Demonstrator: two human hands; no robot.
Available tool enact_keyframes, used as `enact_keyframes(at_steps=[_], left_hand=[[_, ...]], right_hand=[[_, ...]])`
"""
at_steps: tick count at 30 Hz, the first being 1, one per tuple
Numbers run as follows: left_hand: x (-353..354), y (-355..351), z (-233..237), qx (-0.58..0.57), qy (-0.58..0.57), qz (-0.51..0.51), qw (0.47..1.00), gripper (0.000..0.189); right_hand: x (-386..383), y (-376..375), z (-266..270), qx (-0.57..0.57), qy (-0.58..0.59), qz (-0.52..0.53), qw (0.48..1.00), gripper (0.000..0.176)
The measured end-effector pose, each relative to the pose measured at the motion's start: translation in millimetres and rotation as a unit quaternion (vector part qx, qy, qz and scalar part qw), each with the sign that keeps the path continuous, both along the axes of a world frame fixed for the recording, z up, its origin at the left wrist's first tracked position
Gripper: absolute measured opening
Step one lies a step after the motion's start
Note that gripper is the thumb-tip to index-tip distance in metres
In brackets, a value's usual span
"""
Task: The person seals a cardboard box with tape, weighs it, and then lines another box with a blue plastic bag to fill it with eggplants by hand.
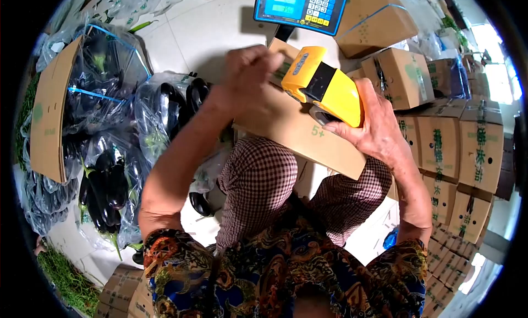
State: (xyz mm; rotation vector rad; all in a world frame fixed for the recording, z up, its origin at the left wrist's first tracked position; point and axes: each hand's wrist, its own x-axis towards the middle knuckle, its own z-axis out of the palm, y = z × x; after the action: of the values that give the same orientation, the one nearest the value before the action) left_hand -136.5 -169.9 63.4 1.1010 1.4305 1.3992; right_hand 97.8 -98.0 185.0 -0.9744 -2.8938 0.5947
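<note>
Knees (258, 175) under carton (308, 139) | right hand (385, 132) holds dispenser (325, 86) at edge | left hand (247, 76) atop

"5+" in green on cardboard box (318, 132), num keys on scale keypad (320, 9), stacked ctns' (440, 147) print unreadable

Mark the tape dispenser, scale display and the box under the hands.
tape dispenser (341, 98), head view, on its yellow body.
scale display (300, 9), head view, on the blue front panel.
box (297, 132), head view, on the bare cardboard top.
</note>
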Motion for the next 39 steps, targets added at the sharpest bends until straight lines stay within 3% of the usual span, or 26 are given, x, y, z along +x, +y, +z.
enact_keyframes(at_steps=[2,5,8,14,17,18,21,24,27,28,31,32,34,37,39], left_hand=[[-32,-11,6,-0.059,-0.162,0.115,0.978,0.019],[-117,-45,-44,-0.011,-0.140,0.105,0.984,0.023],[-113,-51,-54,-0.042,-0.152,0.131,0.979,0.024],[-92,-30,-86,-0.049,-0.181,0.178,0.966,0.022],[-89,-21,-113,-0.076,-0.153,0.154,0.973,0.024],[-91,-20,-123,-0.075,-0.116,0.127,0.982,0.027],[-75,-7,-158,0.072,0.137,0.140,0.978,0.029],[-54,13,-197,0.196,0.390,0.134,0.890,0.030],[-12,3,-183,-0.001,0.157,0.120,0.980,0.024],[-11,2,-178,-0.008,0.160,0.082,0.984,0.017],[-9,5,-173,-0.018,0.387,0.023,0.922,0.015],[-12,6,-170,-0.039,0.367,0.008,0.929,0.015],[-16,7,-166,-0.079,0.319,-0.028,0.944,0.016],[-14,8,-184,-0.186,0.460,-0.135,0.858,0.017],[-15,5,-188,-0.218,0.419,-0.141,0.870,0.020]], right_hand=[[5,1,4,-0.022,-0.011,-0.015,1.000,0.066],[20,6,7,-0.010,-0.044,-0.020,0.999,0.065],[18,7,6,0.014,-0.097,-0.036,0.995,0.066],[11,3,9,-0.002,-0.089,-0.040,0.995,0.067],[13,6,7,0.002,-0.098,-0.030,0.995,0.066],[10,4,9,-0.007,-0.105,-0.038,0.994,0.065],[6,5,6,0.003,-0.106,-0.032,0.994,0.063],[4,7,4,0.010,-0.113,-0.022,0.993,0.063],[0,6,5,0.021,-0.129,-0.020,0.991,0.062],[1,7,4,0.002,-0.122,-0.030,0.992,0.062],[1,6,3,0.039,-0.104,0.000,0.994,0.058],[-1,7,3,0.070,-0.096,0.020,0.993,0.057],[-5,6,3,0.026,-0.094,-0.011,0.995,0.055],[-6,2,6,0.020,-0.110,-0.025,0.993,0.053],[-1,4,1,-0.014,-0.085,-0.040,0.995,0.053]])
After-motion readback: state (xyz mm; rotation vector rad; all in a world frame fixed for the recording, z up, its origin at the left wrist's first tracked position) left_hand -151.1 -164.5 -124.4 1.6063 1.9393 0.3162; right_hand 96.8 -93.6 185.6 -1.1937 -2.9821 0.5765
